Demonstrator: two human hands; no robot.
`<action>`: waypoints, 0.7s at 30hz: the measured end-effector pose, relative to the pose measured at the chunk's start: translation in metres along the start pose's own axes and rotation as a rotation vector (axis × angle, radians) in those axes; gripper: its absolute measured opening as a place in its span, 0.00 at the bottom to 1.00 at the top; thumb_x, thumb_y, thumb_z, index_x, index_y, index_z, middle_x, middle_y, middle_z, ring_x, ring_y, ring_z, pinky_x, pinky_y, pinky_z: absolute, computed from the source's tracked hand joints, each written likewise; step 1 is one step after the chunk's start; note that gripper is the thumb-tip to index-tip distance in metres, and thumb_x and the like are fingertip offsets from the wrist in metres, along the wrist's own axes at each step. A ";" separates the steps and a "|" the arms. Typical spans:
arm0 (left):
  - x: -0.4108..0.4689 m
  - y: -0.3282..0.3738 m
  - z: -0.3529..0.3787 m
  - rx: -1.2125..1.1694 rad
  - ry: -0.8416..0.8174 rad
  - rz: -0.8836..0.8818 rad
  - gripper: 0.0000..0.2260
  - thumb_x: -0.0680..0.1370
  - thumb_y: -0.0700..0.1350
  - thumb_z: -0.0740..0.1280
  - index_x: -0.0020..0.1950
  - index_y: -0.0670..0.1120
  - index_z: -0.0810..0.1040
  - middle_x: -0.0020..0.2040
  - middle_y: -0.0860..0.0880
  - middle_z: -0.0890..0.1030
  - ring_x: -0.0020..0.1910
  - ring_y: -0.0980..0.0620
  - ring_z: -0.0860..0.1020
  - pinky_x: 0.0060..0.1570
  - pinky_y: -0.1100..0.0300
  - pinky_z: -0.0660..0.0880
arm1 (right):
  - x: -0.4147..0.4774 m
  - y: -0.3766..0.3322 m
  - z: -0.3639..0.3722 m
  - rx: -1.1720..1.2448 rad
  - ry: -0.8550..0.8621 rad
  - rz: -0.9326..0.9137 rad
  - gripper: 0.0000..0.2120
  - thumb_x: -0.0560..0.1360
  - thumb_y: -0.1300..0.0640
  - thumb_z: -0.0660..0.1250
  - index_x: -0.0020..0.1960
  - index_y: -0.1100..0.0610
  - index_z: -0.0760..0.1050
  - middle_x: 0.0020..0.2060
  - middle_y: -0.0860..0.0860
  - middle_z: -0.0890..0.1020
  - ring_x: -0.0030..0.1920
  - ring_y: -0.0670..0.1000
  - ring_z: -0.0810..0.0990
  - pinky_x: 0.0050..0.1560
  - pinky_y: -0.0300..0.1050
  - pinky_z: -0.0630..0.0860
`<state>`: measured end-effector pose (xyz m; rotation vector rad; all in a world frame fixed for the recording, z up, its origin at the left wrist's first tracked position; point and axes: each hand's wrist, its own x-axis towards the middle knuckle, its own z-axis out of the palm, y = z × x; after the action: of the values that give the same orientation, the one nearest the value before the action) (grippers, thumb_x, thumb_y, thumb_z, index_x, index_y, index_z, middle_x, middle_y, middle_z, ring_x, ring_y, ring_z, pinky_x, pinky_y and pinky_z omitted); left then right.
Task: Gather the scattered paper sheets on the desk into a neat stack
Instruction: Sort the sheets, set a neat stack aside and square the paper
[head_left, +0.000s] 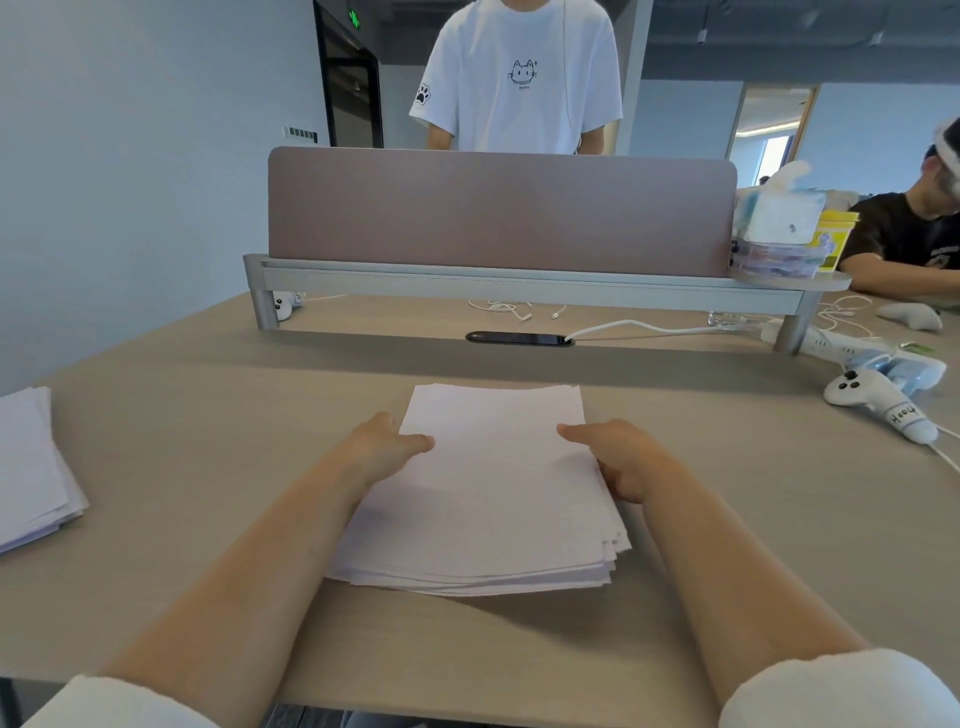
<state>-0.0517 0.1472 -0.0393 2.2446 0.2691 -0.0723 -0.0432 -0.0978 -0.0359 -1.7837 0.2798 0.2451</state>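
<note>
A stack of white paper sheets (493, 493) lies on the desk (208, 415) straight in front of me, its near edges slightly fanned. My left hand (384, 449) grips the stack's left edge, thumb on top and fingers under the sheets. On the right edge my right hand (621, 460) holds it the same way, thumb lying on the top sheet. A second, looser pile of white sheets (31, 467) sits at the desk's far left edge, partly cut off by the frame.
A mauve divider screen (498, 213) on a grey shelf crosses the back of the desk. White cables, a power strip (841, 345) and a white controller (878, 402) lie at the right. One person stands behind the divider; another sits at the far right.
</note>
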 end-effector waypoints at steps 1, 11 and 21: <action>0.001 0.000 0.001 -0.025 -0.014 -0.006 0.32 0.77 0.53 0.65 0.76 0.44 0.56 0.75 0.47 0.61 0.71 0.45 0.64 0.63 0.55 0.64 | -0.001 0.000 0.001 0.061 -0.053 0.025 0.19 0.75 0.54 0.68 0.60 0.66 0.74 0.51 0.59 0.81 0.45 0.58 0.80 0.56 0.55 0.76; 0.001 -0.003 -0.008 -0.095 -0.041 0.001 0.31 0.77 0.54 0.64 0.76 0.45 0.57 0.75 0.48 0.62 0.72 0.46 0.64 0.66 0.55 0.63 | -0.001 -0.013 0.020 -0.244 -0.035 -0.093 0.13 0.78 0.64 0.58 0.62 0.64 0.72 0.55 0.61 0.79 0.54 0.61 0.80 0.56 0.54 0.77; -0.019 -0.033 -0.082 -0.607 -0.025 0.101 0.05 0.77 0.36 0.65 0.51 0.43 0.77 0.41 0.48 0.85 0.36 0.51 0.83 0.41 0.56 0.80 | 0.002 -0.050 0.068 0.075 -0.099 -0.353 0.13 0.80 0.59 0.58 0.61 0.62 0.74 0.48 0.55 0.81 0.46 0.57 0.79 0.61 0.59 0.74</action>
<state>-0.0804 0.2277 -0.0100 1.6484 0.1382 0.0334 -0.0269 -0.0209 -0.0058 -1.7075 -0.0968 0.0684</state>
